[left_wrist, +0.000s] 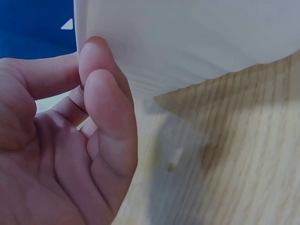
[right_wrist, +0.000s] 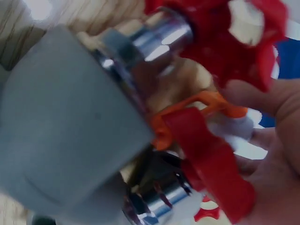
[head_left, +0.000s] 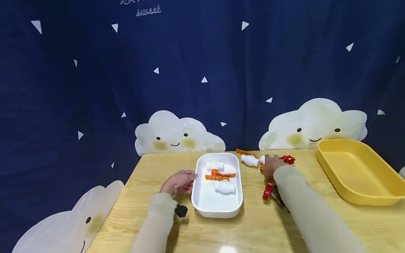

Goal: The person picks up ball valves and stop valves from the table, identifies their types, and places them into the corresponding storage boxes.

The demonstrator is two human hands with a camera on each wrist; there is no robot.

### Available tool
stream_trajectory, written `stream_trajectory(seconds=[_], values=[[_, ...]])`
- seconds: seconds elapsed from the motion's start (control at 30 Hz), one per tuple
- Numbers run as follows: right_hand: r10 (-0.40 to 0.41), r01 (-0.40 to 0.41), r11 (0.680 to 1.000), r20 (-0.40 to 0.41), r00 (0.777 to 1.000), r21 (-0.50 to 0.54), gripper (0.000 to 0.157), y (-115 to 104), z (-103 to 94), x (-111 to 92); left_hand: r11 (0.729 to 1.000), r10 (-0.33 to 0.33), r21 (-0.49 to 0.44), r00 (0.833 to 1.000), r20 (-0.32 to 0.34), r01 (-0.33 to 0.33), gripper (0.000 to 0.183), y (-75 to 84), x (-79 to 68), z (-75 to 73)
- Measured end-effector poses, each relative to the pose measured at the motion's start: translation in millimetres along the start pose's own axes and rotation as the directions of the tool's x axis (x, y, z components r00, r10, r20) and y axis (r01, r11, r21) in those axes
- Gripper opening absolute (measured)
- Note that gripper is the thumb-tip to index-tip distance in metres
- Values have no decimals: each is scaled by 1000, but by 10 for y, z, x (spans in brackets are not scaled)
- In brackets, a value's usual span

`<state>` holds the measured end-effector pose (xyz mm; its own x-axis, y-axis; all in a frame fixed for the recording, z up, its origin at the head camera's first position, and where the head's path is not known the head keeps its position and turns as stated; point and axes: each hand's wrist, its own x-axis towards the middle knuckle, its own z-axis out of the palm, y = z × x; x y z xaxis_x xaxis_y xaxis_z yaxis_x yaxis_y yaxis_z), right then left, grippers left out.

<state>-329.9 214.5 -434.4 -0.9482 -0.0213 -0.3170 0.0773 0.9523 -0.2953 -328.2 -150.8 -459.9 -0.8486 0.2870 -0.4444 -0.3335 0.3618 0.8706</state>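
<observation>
A white tray [head_left: 216,210] holds two white valve-shaped fittings [head_left: 225,187] and two orange handles [head_left: 225,175]. My left hand [head_left: 180,182] grips the tray's left wall; in the left wrist view the left hand [left_wrist: 93,136] has its fingers curled against that wall. To the right of the tray, my right hand [head_left: 273,167] reaches down among loose valve parts. In the right wrist view, the right hand [right_wrist: 276,140] has thumb and fingers around a white and orange part [right_wrist: 220,105]. Other parts hide its fingertips, so a firm hold cannot be made out.
A yellow tray [head_left: 371,197] stands at the right. Near my right hand lie a white fitting [head_left: 250,160], an orange handle [head_left: 246,153] and red handwheels [head_left: 287,159]. Another red-handled valve [head_left: 268,191] lies below my wrist. A dark blue curtain [head_left: 190,92] hangs behind the wooden table [head_left: 154,164].
</observation>
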Motion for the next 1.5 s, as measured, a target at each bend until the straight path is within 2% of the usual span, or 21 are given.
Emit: stream_trajectory(seconds=[0.1,0.2,0.43,0.63,0.77,1.03,1.3,1.5], values=[[-4,4,1000,22,1000,3,65,91,107,78,1000,-9,9,1000,17,8,17,-49,19,27],[-21,21,1000,6,1000,-14,65,122,155,148,1000,-13,4,1000,21,13,18,-69,24,36],[-24,23,999,-22,999,-43,60,83,101,231,1000,-4,-4,1000,19,4,18,8,21,0],[-24,22,998,-42,999,-61,79,87,143,240,1000,-18,7,1000,-2,18,17,19,22,-8],[-18,13,998,-67,998,-64,71,82,107,211,1000,-13,20,1000,-9,13,18,41,21,8],[-67,67,998,-41,997,12,61,186,108,201,999,-25,35,1000,-15,26,19,36,29,1],[-111,111,994,-110,988,-6,44,220,98,138,998,-18,53,1000,-19,19,20,45,21,7],[-124,123,992,-120,985,-18,50,253,112,161,998,-13,55,1000,-25,14,19,56,-2,20]])
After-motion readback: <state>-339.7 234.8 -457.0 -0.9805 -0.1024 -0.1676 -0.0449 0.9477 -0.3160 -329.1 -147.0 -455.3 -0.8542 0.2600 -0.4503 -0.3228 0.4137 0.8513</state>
